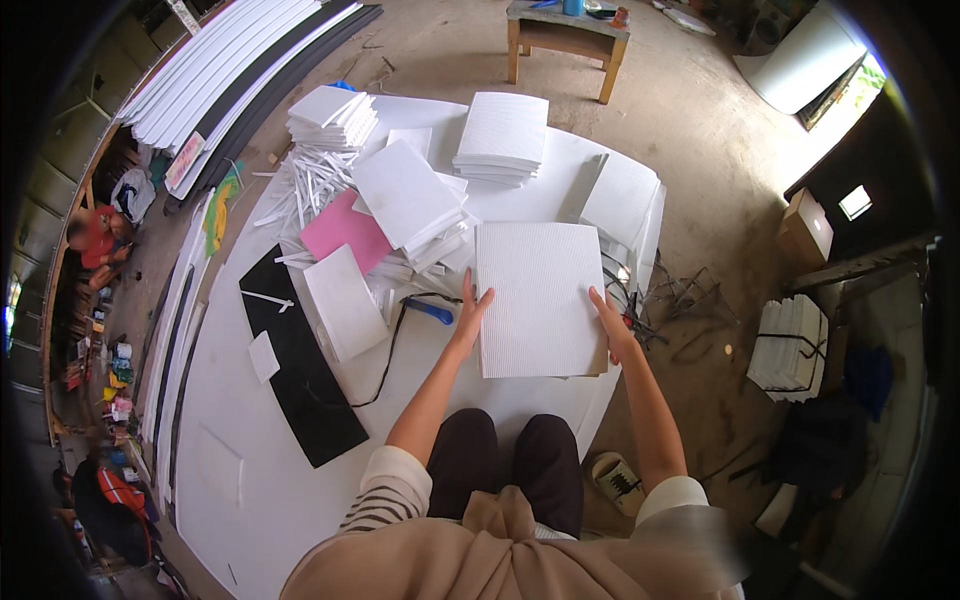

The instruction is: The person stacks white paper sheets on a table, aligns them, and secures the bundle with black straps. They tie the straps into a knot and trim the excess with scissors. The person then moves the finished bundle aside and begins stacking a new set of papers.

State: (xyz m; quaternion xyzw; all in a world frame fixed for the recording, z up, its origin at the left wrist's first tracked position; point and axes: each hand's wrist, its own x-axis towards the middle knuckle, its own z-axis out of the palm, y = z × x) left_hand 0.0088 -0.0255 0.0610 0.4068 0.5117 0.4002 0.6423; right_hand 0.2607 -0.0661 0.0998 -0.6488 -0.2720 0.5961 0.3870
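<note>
Between my two hands is a stack of white ribbed sheets (540, 300), held by its left and right sides above the near edge of the white table. My left hand (472, 312) presses the left side, thumb over the front face. My right hand (612, 325) grips the right side the same way; its fingers are partly hidden behind the stack. Left of my left hand lies a blue-handled tool (430, 311) with a dark cord. Beyond it are loose white panels (405, 190), a pink sheet (345, 230) and white offcut strips (305, 190).
A ribbed stack (502, 135) stands at the table's far side, another pile (620, 200) at its right edge. A black sheet (300, 350) lies left. Tangled wire (690, 295) and a strapped bundle (788, 347) are on the floor at right. A person in red (98, 240) sits far left.
</note>
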